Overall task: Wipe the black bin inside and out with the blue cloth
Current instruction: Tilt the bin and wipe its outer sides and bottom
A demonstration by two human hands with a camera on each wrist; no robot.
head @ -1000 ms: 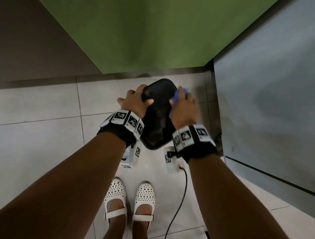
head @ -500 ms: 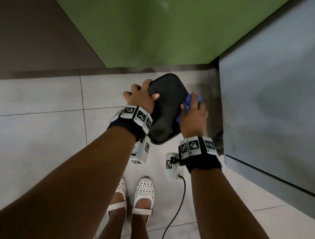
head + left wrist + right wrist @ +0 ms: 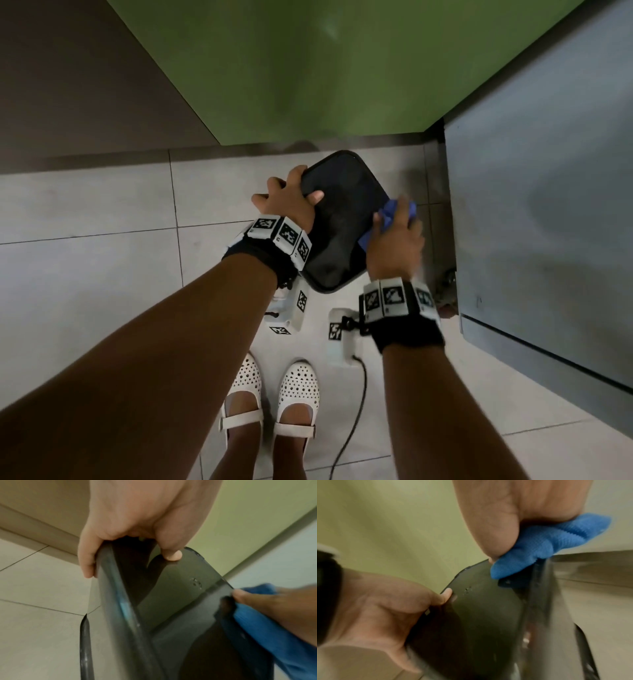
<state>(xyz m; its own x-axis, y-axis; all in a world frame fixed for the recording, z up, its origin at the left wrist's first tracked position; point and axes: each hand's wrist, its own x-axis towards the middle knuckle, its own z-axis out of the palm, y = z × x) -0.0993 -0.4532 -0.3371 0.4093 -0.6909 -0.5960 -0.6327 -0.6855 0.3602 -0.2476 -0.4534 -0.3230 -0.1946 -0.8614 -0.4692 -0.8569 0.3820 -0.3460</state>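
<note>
The black bin (image 3: 337,233) is held upside down above the tiled floor, its flat base facing up. My left hand (image 3: 286,202) grips its left side, thumb on the base (image 3: 171,555) and fingers curled under the edge. My right hand (image 3: 394,240) holds the bunched blue cloth (image 3: 394,212) against the bin's right side. In the left wrist view the cloth (image 3: 267,626) lies along the bin's (image 3: 171,595) right edge. From the right wrist, the cloth (image 3: 539,545) is pinched under my thumb at the bin's (image 3: 479,615) corner.
A green wall (image 3: 308,68) stands ahead, with a brown wall (image 3: 68,85) to the left. A grey cabinet (image 3: 541,205) rises close on the right of the bin. My white shoes (image 3: 270,394) and a black cable (image 3: 356,411) are on the floor below.
The right hand with the cloth has slid along the bin's right side, farther from me then back. The left hand keeps its grip while the bin has shifted slightly.
</note>
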